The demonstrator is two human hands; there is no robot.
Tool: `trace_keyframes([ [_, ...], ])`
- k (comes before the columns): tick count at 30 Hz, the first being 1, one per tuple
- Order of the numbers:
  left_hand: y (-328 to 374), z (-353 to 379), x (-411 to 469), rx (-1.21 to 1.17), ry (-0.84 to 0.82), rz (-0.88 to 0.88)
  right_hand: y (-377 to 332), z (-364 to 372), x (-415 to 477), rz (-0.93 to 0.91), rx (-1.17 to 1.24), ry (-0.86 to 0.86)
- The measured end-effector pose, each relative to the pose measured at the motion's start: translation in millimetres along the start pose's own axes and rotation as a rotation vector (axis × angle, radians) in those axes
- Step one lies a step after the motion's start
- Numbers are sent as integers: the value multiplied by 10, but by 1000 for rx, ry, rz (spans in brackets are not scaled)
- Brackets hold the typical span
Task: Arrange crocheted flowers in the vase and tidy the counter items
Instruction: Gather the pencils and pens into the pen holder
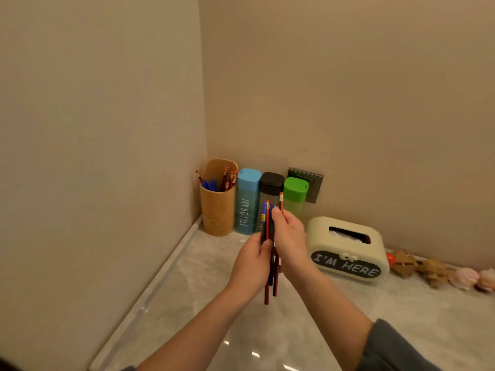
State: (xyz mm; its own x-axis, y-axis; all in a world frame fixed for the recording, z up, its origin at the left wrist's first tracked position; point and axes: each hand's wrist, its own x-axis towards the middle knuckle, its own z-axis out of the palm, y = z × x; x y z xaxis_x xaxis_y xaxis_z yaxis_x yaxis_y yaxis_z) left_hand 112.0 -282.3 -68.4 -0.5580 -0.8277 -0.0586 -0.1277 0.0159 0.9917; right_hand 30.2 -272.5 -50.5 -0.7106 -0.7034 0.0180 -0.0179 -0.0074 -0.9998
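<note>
Both your hands, left hand (251, 266) and right hand (289, 236), clasp an upright bundle of pencils and pens (269, 228) above the marble counter (192, 303).

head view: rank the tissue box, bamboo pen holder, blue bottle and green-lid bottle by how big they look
1. tissue box, though it sits nearer the camera
2. bamboo pen holder
3. blue bottle, close to the holder
4. green-lid bottle, partly hidden

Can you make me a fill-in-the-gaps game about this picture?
1. Both hands hold a bundle of red pencils and blue pens above the ____ counter.
2. The tall blue bottle reads "MY ____".
3. The round bamboo holder stands in the ____ of the walls.
4. The cream tissue box says "I'M ____".

Answers: marble, BOTTLE, corner, HERE
</note>
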Motion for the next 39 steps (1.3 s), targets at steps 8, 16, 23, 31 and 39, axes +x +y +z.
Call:
trace_keyframes([
  [8,82,-705,224,-102,-227,-97,-67,292,248,-19,-140,-340],
  [16,523,-1235,763,107,-289,12,-655,568,620,-284,-151,-403],
  [23,1088,-1591,1348,478,-67,206,-1127,943,999,-491,-247,-299],
  [31,715,-1462,1786,515,-42,142,-749,1080,1318,-374,-378,-219],
  [39,173,-1459,1883,597,25,102,-526,1099,1433,-388,-854,-232],
])
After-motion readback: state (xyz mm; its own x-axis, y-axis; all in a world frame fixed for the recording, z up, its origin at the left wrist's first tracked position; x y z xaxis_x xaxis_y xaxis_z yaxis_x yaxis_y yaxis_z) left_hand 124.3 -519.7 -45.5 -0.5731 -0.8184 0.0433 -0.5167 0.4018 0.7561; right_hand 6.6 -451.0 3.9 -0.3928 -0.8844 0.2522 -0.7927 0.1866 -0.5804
